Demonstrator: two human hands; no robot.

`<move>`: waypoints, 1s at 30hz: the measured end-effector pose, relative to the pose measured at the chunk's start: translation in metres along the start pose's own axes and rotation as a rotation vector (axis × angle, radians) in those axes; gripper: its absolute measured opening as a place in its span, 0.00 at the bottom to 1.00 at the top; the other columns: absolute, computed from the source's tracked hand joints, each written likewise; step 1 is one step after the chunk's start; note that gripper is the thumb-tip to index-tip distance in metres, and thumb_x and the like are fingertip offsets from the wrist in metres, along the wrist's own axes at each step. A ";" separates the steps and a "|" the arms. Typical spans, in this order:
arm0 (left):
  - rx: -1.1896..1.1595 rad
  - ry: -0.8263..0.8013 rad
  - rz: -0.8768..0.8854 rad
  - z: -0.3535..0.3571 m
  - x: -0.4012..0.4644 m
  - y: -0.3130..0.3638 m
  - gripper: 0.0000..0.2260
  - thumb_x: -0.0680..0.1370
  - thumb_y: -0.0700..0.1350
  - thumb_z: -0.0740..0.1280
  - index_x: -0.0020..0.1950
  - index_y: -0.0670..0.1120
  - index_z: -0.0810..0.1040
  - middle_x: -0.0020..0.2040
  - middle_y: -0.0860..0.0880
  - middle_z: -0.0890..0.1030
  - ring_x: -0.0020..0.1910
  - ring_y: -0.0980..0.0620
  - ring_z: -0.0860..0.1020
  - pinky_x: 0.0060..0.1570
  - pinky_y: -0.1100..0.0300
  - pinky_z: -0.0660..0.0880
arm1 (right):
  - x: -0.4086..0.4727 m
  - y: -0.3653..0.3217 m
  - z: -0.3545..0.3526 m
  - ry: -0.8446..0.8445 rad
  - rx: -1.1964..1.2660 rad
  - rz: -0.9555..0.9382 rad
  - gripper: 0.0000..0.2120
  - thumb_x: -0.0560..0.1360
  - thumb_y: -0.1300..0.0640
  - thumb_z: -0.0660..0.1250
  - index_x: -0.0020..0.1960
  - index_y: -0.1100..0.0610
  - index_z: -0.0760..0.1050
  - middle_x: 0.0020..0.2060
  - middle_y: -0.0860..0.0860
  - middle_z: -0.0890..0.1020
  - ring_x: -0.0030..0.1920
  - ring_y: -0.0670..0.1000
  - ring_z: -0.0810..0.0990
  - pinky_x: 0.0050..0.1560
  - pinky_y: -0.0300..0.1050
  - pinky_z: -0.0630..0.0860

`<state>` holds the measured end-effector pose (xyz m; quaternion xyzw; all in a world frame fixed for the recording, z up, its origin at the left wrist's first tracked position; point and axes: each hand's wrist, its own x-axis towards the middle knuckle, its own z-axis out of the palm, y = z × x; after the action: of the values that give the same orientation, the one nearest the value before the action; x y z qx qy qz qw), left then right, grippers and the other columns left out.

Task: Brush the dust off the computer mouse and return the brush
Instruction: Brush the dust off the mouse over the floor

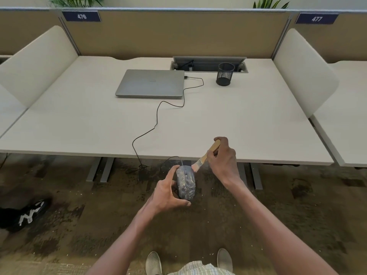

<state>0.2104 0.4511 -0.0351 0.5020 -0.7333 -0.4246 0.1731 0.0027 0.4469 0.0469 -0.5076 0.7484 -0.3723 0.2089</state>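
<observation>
We are mid-brushing: left hand (168, 192) grips the dusty mouse (186, 182), right hand (223, 157) clasps the brush (206, 155); next, sweep nearer.

Blue partition tags: "476" (81, 16) on left, "477" (316, 18) on right.

Bright, even, soft light — faint shadows under the desk (218, 116); wide-angle bending at edges, carpet (79, 225) slightly smeared.
</observation>
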 end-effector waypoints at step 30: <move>-0.006 0.029 -0.013 -0.004 0.000 0.008 0.56 0.60 0.50 0.84 0.79 0.52 0.54 0.61 0.44 0.83 0.54 0.51 0.84 0.52 0.58 0.82 | -0.010 -0.020 -0.001 0.031 0.059 -0.067 0.17 0.80 0.60 0.66 0.67 0.58 0.68 0.39 0.52 0.81 0.37 0.49 0.82 0.37 0.43 0.80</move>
<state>0.2080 0.4507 -0.0265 0.5124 -0.7263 -0.4205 0.1822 0.0176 0.4525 0.0621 -0.5203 0.7227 -0.4088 0.1998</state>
